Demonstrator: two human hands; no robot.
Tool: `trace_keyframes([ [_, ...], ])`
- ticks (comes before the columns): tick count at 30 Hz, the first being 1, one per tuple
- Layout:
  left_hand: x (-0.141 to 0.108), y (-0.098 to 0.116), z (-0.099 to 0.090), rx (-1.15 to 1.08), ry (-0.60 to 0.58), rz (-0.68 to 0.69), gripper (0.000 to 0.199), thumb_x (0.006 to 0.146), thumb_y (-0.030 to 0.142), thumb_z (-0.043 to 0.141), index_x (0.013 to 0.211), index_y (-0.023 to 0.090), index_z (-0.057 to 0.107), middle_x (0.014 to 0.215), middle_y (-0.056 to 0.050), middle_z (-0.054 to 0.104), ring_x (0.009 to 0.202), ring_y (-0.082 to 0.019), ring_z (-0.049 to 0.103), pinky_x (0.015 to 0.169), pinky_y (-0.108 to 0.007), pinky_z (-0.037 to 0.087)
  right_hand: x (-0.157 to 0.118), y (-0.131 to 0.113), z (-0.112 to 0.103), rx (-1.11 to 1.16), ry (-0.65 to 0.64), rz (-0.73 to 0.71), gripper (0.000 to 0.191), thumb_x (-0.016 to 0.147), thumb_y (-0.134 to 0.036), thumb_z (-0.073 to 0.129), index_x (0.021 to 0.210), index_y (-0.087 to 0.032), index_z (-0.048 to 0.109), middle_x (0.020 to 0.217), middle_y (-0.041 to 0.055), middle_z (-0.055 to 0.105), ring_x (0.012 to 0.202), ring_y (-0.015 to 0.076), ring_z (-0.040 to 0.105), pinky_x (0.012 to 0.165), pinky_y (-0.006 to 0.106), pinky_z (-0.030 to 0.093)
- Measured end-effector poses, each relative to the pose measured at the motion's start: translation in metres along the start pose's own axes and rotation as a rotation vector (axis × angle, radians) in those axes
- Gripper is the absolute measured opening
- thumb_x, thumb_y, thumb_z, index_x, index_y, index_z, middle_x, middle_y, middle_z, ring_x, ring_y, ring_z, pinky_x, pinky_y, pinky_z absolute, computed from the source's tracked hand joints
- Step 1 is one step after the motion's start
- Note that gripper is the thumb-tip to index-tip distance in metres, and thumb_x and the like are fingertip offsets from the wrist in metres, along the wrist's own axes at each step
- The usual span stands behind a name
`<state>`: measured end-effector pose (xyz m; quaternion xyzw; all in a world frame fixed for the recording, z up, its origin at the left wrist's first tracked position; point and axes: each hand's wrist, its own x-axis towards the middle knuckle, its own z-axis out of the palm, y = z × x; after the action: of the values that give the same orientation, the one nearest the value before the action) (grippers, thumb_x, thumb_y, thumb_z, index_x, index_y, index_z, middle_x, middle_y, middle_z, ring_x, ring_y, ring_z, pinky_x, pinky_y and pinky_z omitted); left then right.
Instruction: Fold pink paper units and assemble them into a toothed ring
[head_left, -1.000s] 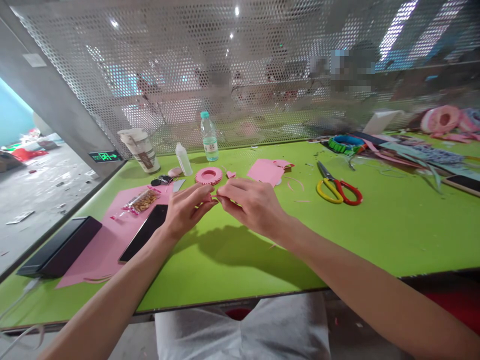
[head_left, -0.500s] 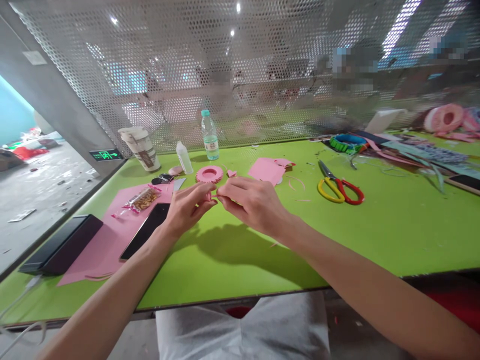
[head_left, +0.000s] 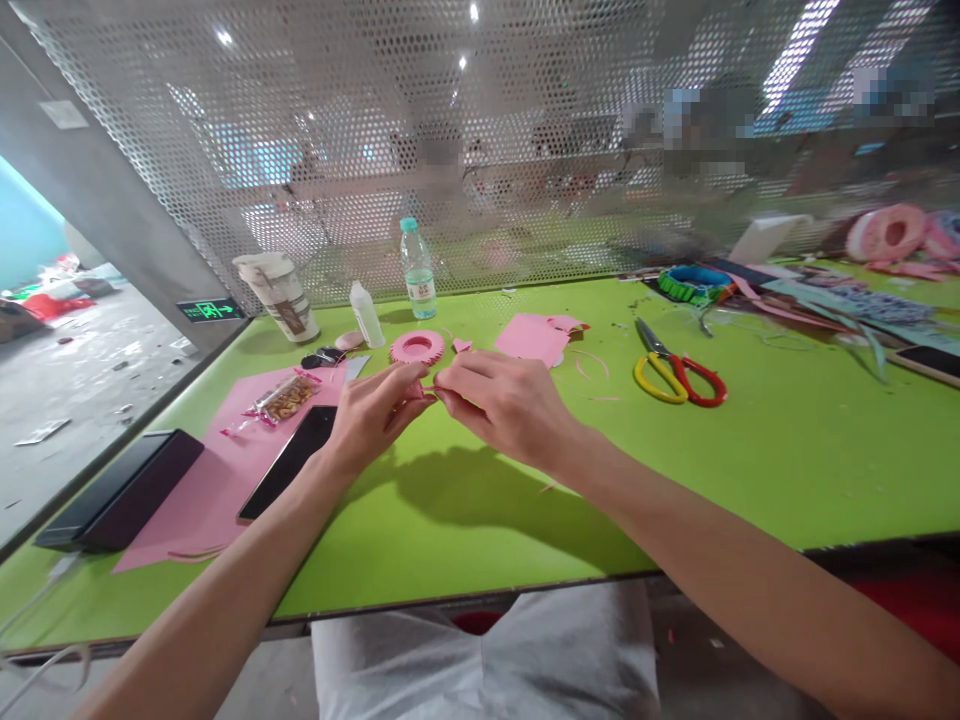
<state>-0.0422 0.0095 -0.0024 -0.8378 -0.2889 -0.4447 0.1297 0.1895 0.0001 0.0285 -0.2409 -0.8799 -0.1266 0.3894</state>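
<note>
Tearing was judged possible from uneven pull, small pink paper piece [head_left: 415, 392] being pinched between close fingertips of left hand [head_left: 369, 412] and right hand [head_left: 514, 405], near fringed pink ring [head_left: 399, 349].

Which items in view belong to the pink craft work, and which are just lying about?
Likely part of it:
- small pink piece, between left hand and right hand
- pink ring
- cut pink sheet
- scissors
- white squeeze bottle, contents unclear

Probably just lying about:
- cup
- water bottle
- snack packet
- phone by the left forearm
</note>
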Motion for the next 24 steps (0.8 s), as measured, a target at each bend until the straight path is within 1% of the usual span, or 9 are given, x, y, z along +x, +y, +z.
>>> trace_keyframes([
  [5, 0.0012, 0.0027, -0.0004, 0.028, 0.011, -0.018, 0.018, 0.107, 0.032, 0.063, 0.120, 0.019, 0.066, 0.083, -0.001, 0.075, 0.065, -0.011, 0.066, 0.059, -0.020, 0.046, 0.0001, -0.0032, -0.0010, -0.094, 0.002, -0.022, 0.023, 0.111, -0.022, 0.053, 0.097, -0.019, 0.071, 0.094, 0.0053, 0.078, 0.084, 0.0188, 0.069, 0.066, 0.032, 0.042],
  [9, 0.0016, 0.0038, -0.0006, 0.043, 0.031, -0.011, 0.016, 0.107, 0.030, 0.064, 0.117, 0.018, 0.066, 0.080, -0.001, 0.074, 0.063, -0.011, 0.065, 0.059, -0.020, 0.046, 0.0008, -0.0060, -0.0028, -0.136, 0.003, -0.036, 0.023, 0.110, -0.020, 0.054, 0.095, -0.017, 0.071, 0.094, 0.0051, 0.078, 0.083, 0.0182, 0.067, 0.065, 0.033, 0.041],
  [14, 0.0004, 0.0004, 0.0007, 0.025, 0.066, 0.027, 0.014, 0.106, 0.031, 0.066, 0.112, 0.019, 0.066, 0.081, -0.001, 0.075, 0.064, -0.011, 0.065, 0.060, -0.019, 0.047, 0.0007, -0.0065, -0.0022, -0.106, -0.017, -0.008, 0.021, 0.110, -0.020, 0.055, 0.097, -0.017, 0.072, 0.095, 0.0046, 0.079, 0.084, 0.0177, 0.068, 0.066, 0.032, 0.041],
  [21, -0.0028, -0.0025, 0.0019, -0.004, 0.046, 0.012, 0.018, 0.106, 0.032, 0.066, 0.117, 0.018, 0.066, 0.082, -0.001, 0.074, 0.065, -0.012, 0.065, 0.060, -0.019, 0.049, -0.0012, -0.0038, 0.0015, -0.015, 0.001, 0.013, 0.021, 0.111, -0.021, 0.054, 0.101, -0.017, 0.072, 0.100, 0.0052, 0.080, 0.086, 0.0181, 0.070, 0.069, 0.032, 0.043],
  [24, -0.0033, -0.0018, 0.0017, -0.009, 0.046, 0.007, 0.018, 0.106, 0.032, 0.065, 0.118, 0.018, 0.066, 0.083, -0.001, 0.074, 0.064, -0.011, 0.064, 0.060, -0.019, 0.050, -0.0011, -0.0046, 0.0012, -0.020, 0.016, 0.002, 0.021, 0.111, -0.021, 0.055, 0.101, -0.017, 0.072, 0.099, 0.0049, 0.080, 0.085, 0.0178, 0.070, 0.067, 0.031, 0.042],
])
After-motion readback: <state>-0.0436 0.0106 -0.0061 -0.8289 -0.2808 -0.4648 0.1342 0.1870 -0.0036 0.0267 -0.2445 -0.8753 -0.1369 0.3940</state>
